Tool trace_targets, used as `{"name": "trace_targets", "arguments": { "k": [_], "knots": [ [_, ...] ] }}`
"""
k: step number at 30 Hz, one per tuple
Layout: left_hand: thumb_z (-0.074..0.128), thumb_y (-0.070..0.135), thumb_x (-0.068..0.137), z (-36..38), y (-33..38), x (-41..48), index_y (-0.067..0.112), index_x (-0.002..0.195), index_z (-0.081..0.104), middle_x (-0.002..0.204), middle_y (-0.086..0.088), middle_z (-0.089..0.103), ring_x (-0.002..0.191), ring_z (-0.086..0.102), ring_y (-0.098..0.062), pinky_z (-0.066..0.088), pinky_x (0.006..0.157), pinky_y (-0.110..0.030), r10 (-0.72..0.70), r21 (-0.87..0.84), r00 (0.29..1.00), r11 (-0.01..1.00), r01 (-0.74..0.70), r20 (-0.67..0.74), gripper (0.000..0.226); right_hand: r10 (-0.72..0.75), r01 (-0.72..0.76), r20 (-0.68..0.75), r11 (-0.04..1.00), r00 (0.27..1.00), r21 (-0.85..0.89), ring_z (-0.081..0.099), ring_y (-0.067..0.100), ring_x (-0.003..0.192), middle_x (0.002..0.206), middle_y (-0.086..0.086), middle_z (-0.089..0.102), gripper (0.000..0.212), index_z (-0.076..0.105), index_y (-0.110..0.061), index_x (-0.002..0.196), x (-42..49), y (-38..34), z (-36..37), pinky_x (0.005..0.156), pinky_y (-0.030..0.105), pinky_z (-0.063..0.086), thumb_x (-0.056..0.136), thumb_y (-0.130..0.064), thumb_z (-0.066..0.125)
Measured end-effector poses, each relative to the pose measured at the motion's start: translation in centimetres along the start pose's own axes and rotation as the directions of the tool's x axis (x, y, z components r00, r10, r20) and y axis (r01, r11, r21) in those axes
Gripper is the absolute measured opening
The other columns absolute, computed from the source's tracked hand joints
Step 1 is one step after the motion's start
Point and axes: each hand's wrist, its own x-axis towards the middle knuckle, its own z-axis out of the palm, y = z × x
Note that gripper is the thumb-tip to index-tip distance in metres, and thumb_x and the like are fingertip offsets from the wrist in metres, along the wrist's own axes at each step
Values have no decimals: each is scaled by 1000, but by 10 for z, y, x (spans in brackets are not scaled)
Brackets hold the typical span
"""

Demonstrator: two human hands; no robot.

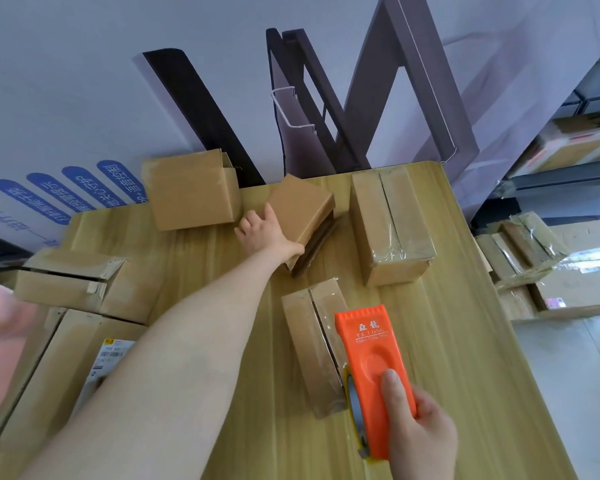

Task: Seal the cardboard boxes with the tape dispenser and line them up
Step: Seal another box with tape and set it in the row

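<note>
The work surface is a light wood-grain table [465,341] set against a pale wall [84,81], with dark panels [201,112] leaning on the wall at 12 o'clock. Shelving [575,147] holding cartons stands at 2 o'clock, and a stack of taped boxes [527,251] sits off the table at 3 o'clock.

The left hand [264,228] reaches toward 12 o'clock, fingers grasping the near-left edge of a tilted unsealed box [302,209]. The right hand [420,431], at 5 o'clock, is clenched around an orange tape dispenser [371,358] — thumb on its top face. A sealed box [312,344] lies just left of the dispenser; another taped box [388,226] sits at 1 o'clock. More cardboard boxes [77,285] crowd the table at 9 o'clock.
</note>
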Motion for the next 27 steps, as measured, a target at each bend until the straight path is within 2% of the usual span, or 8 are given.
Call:
{"name": "trace_targets", "arguments": {
  "k": [3, 8, 10, 13, 19, 22, 24, 27],
  "knots": [
    [77, 62, 53, -11, -14, -12, 25, 149, 17, 145, -13, 29, 132, 29, -33, 27, 112, -44, -49, -116, 997, 992, 43, -52, 119, -15, 15, 13, 1000, 1000, 14, 61, 39, 42, 50, 20, 60, 26, 69, -12, 65, -4, -1, 2, 36, 45, 52, 83, -30, 70],
    [78, 64, 52, -51, -54, -38, 28, 149, 17, 148, -10, 25, 134, 27, -32, 30, 110, -47, -118, -377, 976, 925, 41, -185, 120, -27, 21, 134, 999, 991, 46, 56, 28, 38, 46, 13, 58, 33, 67, -4, 66, -9, -4, 25, 38, 37, 51, 86, -30, 66],
    [78, 63, 54, -67, -75, -57, 30, 150, 15, 150, -8, 23, 135, 25, -30, 33, 108, -50, -177, -481, 960, 875, 52, -218, 120, -86, 86, 102, 996, 991, -2, 53, 24, 44, 47, 8, 55, 41, 63, -4, 61, 0, -4, 43, 45, 38, 50, 87, -35, 65],
    [80, 58, 57, -79, -106, -87, 32, 150, 15, 149, -6, 25, 134, 27, -27, 39, 101, -51, -285, -617, 934, 781, 97, -214, 117, -142, 140, 39, 989, 989, 37, 55, 32, 54, 52, 5, 57, 49, 61, -8, 59, 20, -14, 70, 56, 40, 51, 87, -49, 61],
    [86, 49, 56, -67, -143, -136, 31, 150, 19, 148, -2, 27, 136, 28, -23, 37, 103, -45, -394, -831, 915, 536, 152, -87, 116, -215, 215, -18, 969, 977, 124, 57, 12, 57, 63, 0, 62, 44, 63, -10, 69, 61, -57, 125, 54, 24, 46, 91, -48, 56],
    [84, 58, 45, -51, -142, -160, 34, 148, 22, 143, 0, 31, 133, 33, -24, 40, 103, -47, -387, -864, 922, 466, 191, -6, 123, -248, 251, -37, 961, 968, 119, 56, 11, 56, 63, -2, 60, 46, 60, -13, 65, 83, -79, 144, 48, 17, 42, 91, -51, 53],
    [80, 62, 38, -42, -138, -173, 35, 147, 26, 136, 2, 36, 129, 37, -22, 41, 103, -49, -386, -878, 921, 424, 222, 46, 124, -278, 281, -42, 953, 960, 110, 57, 12, 58, 63, -2, 60, 48, 58, -14, 64, 97, -93, 155, 49, 18, 42, 91, -53, 51],
    [84, 53, 43, -28, -126, -193, 36, 145, 31, 123, 7, 40, 116, 46, -18, 44, 100, -45, -370, -903, 916, 325, 282, 153, 116, -288, 289, -24, 951, 957, 105, 59, 14, 63, 64, -4, 60, 47, 55, -17, 63, 111, -110, 169, 56, 24, 47, 91, -55, 50]
  ]
}}
